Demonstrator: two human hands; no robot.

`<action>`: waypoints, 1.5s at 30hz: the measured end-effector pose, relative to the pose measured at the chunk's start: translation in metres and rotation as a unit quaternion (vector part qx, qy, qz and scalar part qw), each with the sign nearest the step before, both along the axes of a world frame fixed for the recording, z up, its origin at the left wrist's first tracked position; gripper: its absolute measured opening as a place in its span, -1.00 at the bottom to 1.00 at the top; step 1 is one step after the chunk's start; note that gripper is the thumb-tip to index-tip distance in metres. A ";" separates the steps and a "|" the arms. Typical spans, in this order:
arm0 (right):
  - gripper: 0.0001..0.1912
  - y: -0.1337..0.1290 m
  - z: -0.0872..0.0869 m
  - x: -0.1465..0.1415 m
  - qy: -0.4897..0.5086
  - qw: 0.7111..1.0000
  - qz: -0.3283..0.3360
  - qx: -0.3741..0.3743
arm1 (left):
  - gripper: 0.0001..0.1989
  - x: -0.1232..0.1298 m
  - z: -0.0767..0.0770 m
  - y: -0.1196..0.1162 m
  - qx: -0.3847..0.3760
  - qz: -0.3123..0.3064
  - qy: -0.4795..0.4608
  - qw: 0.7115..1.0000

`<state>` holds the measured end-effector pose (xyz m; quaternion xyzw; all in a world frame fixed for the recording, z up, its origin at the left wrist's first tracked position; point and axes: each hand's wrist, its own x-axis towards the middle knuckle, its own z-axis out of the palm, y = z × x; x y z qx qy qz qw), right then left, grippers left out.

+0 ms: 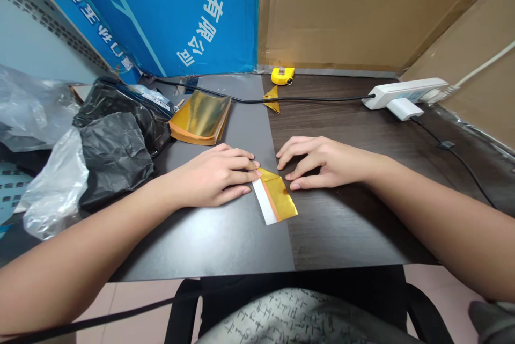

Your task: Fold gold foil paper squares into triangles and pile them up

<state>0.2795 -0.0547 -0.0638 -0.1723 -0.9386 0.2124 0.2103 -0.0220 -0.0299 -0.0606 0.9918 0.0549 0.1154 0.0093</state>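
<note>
Background: a blue printed banner (201, 16) with white Chinese lettering and brown corrugated cardboard (362, 16) stand behind a desk with a dark wood-grain top (346, 226). A grey mat (209, 242) covers the desk's left part.

Main item: a folded piece of gold paper (277, 196), with an orange edge and a white strip along one long side, lies flat across the seam between mat and wood, directly between the hands.

Left hand (213, 175): lies palm down on the mat, fingers extended and pressed together, their tips touching the near corner of the gold piece without pinching it.

Right hand (330, 162): lies palm down on the wood, fingers curved and slightly spread, tips resting on the desk. The thumb lies just beside the gold piece; contact cannot be told.

Also on the desk: a stack of gold paper sheets (200, 117), curled upward, on the mat; a small gold paper triangle (271, 99) under a black cable (314, 100); a yellow tape measure (282, 75) by the back edge; a white power strip (402, 93) with a white plug adapter (404, 109); a crumpled black plastic bag (116, 151) and a clear plastic bag (56, 183) at left.
</note>
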 end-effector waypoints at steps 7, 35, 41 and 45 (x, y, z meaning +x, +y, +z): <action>-0.72 -0.005 -0.010 -0.009 -0.009 0.999 0.005 0.053 | -0.68 -0.001 0.000 0.002 0.028 0.006 -0.006 1.000; -0.80 -0.031 0.003 -0.024 -0.045 0.997 0.030 0.055 | -0.83 0.024 0.006 -0.071 -0.027 -0.093 -0.133 0.986; -0.72 -0.017 0.001 -0.010 -0.087 0.983 -0.127 0.104 | -0.78 0.010 -0.005 -0.013 -0.116 -0.018 -0.127 0.985; -0.78 -0.023 -0.002 -0.017 -0.064 0.985 -0.137 0.082 | -0.78 0.011 -0.011 -0.007 -0.134 0.028 -0.105 0.985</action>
